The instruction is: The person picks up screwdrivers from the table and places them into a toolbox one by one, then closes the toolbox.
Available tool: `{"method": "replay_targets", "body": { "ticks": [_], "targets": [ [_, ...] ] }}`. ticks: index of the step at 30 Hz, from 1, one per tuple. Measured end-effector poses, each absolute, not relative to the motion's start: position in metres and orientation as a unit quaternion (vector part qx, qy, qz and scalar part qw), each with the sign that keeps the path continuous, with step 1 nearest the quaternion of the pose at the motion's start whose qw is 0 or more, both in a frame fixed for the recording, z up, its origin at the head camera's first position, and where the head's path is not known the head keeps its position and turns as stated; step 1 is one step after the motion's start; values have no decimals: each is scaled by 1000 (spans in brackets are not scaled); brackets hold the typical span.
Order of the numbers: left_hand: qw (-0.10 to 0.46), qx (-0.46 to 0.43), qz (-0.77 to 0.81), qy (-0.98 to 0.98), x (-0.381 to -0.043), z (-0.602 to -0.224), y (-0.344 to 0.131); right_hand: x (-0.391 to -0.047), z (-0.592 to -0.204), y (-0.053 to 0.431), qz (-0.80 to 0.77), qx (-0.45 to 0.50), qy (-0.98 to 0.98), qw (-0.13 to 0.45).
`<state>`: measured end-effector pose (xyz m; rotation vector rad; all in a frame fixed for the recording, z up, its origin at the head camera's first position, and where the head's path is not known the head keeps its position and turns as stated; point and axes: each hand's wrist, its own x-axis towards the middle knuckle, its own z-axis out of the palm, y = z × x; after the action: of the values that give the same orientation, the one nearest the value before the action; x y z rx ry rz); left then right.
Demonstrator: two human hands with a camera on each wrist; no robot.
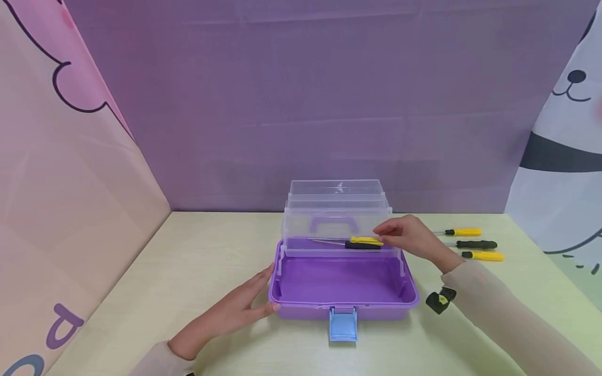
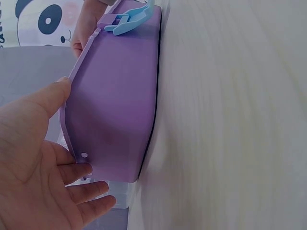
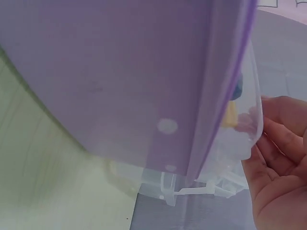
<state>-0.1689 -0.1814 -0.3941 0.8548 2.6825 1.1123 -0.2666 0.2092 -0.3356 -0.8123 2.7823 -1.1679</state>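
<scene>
A purple toolbox (image 1: 301,312) stands with its clear lid (image 1: 336,201) raised at the back and its light-blue latch (image 1: 343,328) hanging down in front. Inside, a translucent tray (image 1: 301,253) sits raised over the bare purple bottom. Yellow screwdrivers (image 1: 362,239) and a black screwdriver (image 1: 362,245) lie in it, shafts to the left. My left hand (image 1: 230,309) rests against the box's left front corner, thumb (image 2: 60,91) on the front rim and fingers spread along the side. With bent fingers, my right hand (image 3: 283,158) pinches the tray's right end; its fingertips show through the translucent wall.
On the table right of the box lie a yellow screwdriver (image 1: 465,232), a black screwdriver (image 1: 477,244) and another yellow screwdriver (image 1: 484,256). A purple cloth (image 1: 301,104) hangs behind the table, with printed panels at both sides.
</scene>
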Motion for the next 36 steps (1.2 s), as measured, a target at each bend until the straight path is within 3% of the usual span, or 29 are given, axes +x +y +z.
{"method": "replay_targets", "body": {
  "ticks": [36],
  "targets": [
    [55,284,365,885,-170,-396,-181,-247,-337,251,-431,-189,882,22]
  ]
}}
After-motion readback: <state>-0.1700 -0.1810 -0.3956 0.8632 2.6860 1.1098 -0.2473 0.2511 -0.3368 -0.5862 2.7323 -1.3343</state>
